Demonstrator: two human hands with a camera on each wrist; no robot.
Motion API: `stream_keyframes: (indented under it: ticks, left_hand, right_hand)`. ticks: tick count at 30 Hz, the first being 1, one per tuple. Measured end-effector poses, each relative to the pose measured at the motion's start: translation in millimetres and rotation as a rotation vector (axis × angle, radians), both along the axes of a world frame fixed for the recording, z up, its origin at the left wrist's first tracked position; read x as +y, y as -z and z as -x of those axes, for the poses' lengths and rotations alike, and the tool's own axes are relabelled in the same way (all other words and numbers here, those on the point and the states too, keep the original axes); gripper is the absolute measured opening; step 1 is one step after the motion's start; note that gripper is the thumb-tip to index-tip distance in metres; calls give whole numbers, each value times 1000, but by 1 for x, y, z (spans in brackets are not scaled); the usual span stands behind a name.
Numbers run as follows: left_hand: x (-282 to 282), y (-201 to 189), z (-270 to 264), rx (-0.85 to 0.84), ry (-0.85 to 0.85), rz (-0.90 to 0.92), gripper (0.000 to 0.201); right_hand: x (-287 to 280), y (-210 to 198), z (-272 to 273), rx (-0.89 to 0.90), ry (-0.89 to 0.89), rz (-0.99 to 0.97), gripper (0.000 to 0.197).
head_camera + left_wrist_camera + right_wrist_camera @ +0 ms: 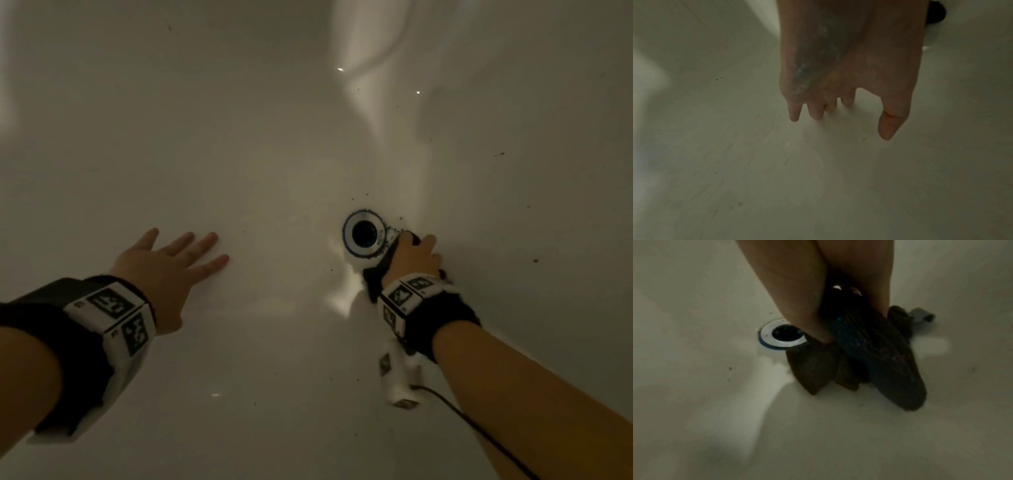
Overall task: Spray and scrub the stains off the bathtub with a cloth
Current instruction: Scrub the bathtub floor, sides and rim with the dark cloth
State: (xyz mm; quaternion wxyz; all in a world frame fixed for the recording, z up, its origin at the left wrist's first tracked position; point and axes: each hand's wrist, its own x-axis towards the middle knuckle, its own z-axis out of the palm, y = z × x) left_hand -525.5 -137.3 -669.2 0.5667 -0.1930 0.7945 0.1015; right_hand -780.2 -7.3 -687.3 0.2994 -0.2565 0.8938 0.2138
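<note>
fingers (856, 290) half-buried in cloth (879, 356) | drain (782, 335) edge covered

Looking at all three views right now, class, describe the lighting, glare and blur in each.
Head view: dim overall, with bright glare streaks on the bathtub wall and beside the drain. Left wrist view: murky and soft, the left hand blurred, a faint shadow beneath it. Right wrist view: dark, the cloth nearly black, edges smeared, pale glare below the drain.
</note>
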Motion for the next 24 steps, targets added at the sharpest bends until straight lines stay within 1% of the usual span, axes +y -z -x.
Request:
stream_keyframes:
  ticks: [2, 4, 6, 10, 12, 14, 18, 21, 23, 24]
  left_hand:
    - [1, 0, 0, 5, 4, 0, 95]
    - [2, -1, -1, 15, 7, 9, 95]
    - [2, -2, -1, 16, 1, 16, 94]
    - [5, -14, 15, -27, -13, 19, 86]
    - [7, -29, 27, 3, -45, -4, 76]
    - [9, -49, 36, 125, -189, -23, 68]
    - [0, -97, 43, 463, -675, -16, 56]
    - [-11, -138, 45, 644, -960, -6, 47]
    - [-13, -174, 46, 720, -1163, -96, 38]
    - [-12, -194, 45, 753, -1259, -172, 29]
  right_hand:
    - [-2, 1, 2, -75, 88, 76, 64]
    - [-3, -2, 5, -129, 77, 156, 49]
    - [-2, -10, 6, -158, 31, 249, 39]
    - [-4, -35, -11, -174, 22, 450, 30]
    - [-6, -50, -24, -226, 36, 515, 30]
    - [-9, -67, -40, -302, 30, 581, 29]
    - [-19, -111, -66, -411, -54, 710, 26]
    - [-27, -154, -82, -453, -79, 802, 24]
    - [-30, -190, -90, -472, -79, 876, 23]
    - [-29, -209, -93, -480, -75, 916, 22]
